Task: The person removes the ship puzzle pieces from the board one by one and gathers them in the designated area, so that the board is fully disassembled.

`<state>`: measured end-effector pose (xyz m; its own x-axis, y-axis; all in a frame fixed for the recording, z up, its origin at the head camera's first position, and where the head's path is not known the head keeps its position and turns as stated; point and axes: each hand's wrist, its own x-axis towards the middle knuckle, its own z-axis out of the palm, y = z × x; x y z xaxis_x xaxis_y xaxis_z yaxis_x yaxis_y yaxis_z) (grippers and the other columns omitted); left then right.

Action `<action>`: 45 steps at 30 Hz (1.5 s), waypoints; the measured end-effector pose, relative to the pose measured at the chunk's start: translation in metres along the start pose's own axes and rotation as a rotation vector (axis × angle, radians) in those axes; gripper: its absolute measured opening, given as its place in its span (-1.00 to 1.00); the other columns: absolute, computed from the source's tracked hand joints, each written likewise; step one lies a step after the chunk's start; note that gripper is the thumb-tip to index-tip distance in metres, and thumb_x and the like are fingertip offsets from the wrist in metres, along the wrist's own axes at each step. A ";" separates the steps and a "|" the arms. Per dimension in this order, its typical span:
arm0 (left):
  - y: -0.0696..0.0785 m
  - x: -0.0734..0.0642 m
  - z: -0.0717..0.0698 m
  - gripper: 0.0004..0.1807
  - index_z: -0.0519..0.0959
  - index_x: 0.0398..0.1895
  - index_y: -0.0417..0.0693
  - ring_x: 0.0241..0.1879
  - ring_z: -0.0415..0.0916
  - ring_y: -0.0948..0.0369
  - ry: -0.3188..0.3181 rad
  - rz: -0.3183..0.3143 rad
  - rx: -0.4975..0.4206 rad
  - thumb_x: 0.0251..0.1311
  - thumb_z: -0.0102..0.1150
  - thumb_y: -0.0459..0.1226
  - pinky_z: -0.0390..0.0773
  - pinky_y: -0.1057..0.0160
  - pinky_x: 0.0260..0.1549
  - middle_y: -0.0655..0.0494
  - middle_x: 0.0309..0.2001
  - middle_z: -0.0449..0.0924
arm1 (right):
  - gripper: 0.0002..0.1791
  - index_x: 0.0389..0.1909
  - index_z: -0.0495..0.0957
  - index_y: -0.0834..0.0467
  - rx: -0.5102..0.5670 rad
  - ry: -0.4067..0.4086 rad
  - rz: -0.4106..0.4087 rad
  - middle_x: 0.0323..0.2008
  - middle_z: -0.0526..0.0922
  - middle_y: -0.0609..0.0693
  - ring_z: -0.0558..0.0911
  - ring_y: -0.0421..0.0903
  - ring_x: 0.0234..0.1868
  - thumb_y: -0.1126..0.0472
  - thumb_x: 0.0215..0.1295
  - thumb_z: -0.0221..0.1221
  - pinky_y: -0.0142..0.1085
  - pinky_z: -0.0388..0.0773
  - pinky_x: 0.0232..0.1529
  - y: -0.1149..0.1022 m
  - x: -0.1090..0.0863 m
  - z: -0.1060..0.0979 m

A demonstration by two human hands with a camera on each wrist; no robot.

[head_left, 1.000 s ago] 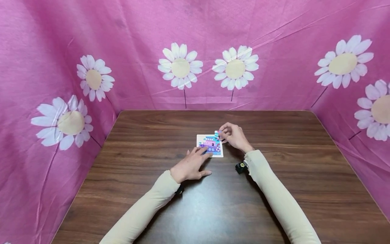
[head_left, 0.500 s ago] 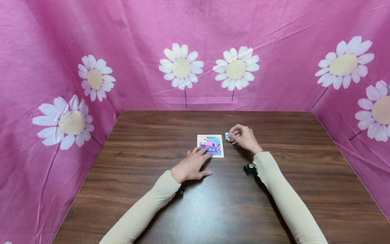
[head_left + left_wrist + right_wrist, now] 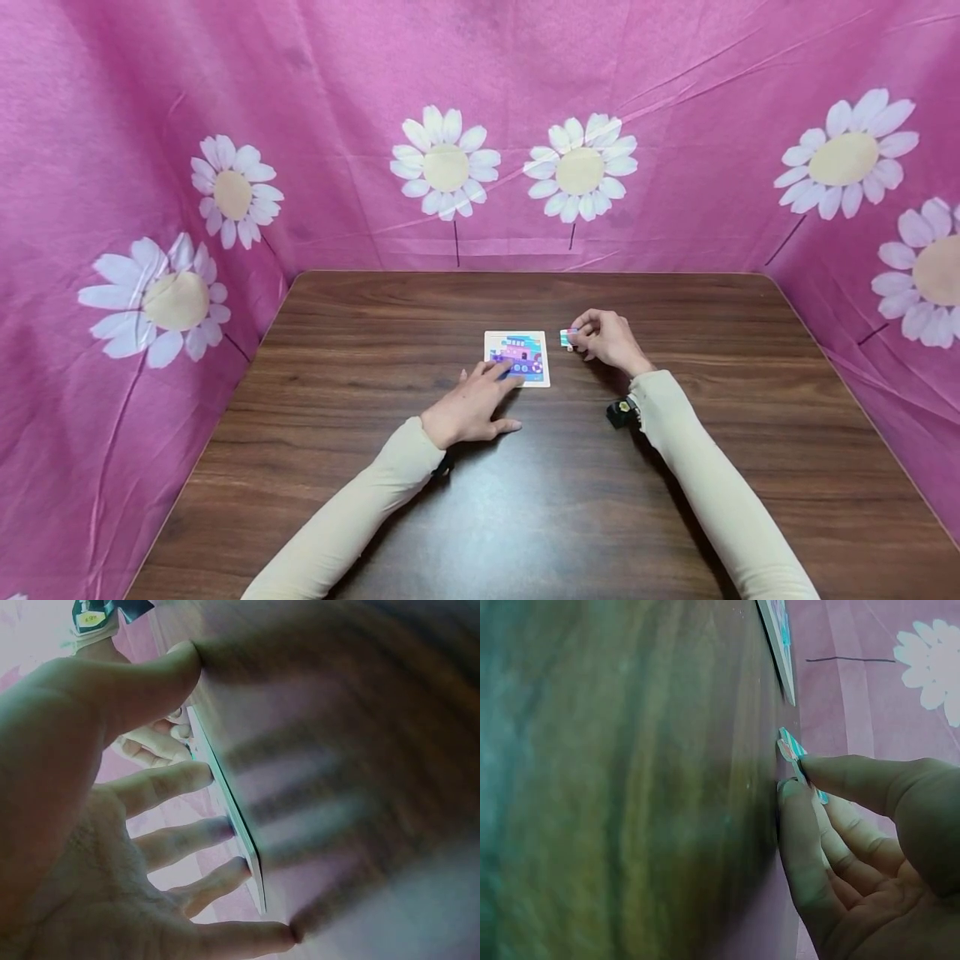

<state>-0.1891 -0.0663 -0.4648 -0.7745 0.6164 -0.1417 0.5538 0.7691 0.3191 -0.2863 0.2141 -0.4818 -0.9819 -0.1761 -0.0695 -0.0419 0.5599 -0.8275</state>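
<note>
A square puzzle board (image 3: 517, 348) with a white border and a pink and purple ship picture lies on the table. My left hand (image 3: 472, 406) rests its fingertips on the board's lower left part, fingers spread and fairly straight, thumb out to the side. In the left wrist view those fingertips meet the edge of the board (image 3: 238, 825). To the right of the board, my right hand (image 3: 609, 343) pinches a small puzzle piece (image 3: 566, 337) between thumb and finger. The right wrist view shows this puzzle piece (image 3: 790, 742) tilted, close to the tabletop, partly hidden by the fingertips.
The brown wood-grain table (image 3: 360, 350) runs back to a pink cloth (image 3: 330, 100) with white daisies, which hangs behind it and along both sides. A black wrist camera (image 3: 620, 412) sits under the right sleeve.
My right hand has moved right with the puzzle piece, from the board's upper right corner to the table beside it. The left hand has stayed on the board.
</note>
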 end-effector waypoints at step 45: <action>0.003 -0.001 -0.001 -0.20 0.36 0.55 0.11 0.58 0.15 -0.17 0.011 0.004 -0.018 0.31 0.36 0.11 0.28 -0.51 0.35 -0.03 0.64 0.14 | -0.71 0.04 0.57 0.28 -0.110 0.071 -0.053 -0.15 0.74 0.28 0.75 0.05 -0.43 0.18 0.44 0.28 -0.14 0.73 -0.47 -0.010 -0.011 -0.024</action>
<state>-0.1871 -0.0651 -0.4634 -0.7759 0.6174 -0.1299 0.5513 0.7635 0.3363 -0.2791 0.2297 -0.4594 -0.9882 -0.1522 0.0162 -0.1107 0.6377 -0.7623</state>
